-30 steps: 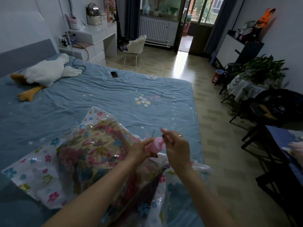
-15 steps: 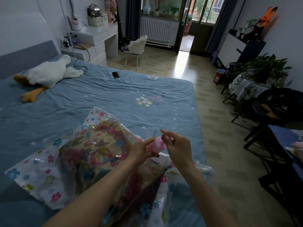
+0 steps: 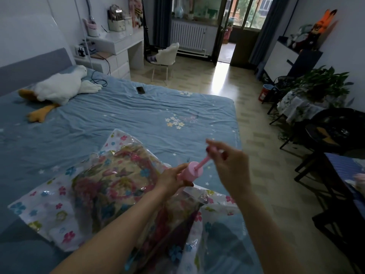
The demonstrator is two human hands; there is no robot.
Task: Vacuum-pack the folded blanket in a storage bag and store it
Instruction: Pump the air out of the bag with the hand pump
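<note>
The left hand (image 3: 171, 179) grips the pink pump (image 3: 192, 171) barrel above the flower-printed storage bag (image 3: 59, 212) (folded blanket (image 3: 118, 186) visible inside) on the bed (image 3: 138, 115). The right hand (image 3: 227, 163) pinches the extended plunger handle.

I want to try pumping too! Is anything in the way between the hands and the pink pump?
No, nothing is. The left hand holds the pink pump body, and the right hand pinches its pulled-out handle. The pump stands on the storage bag with the blanket inside.
</note>
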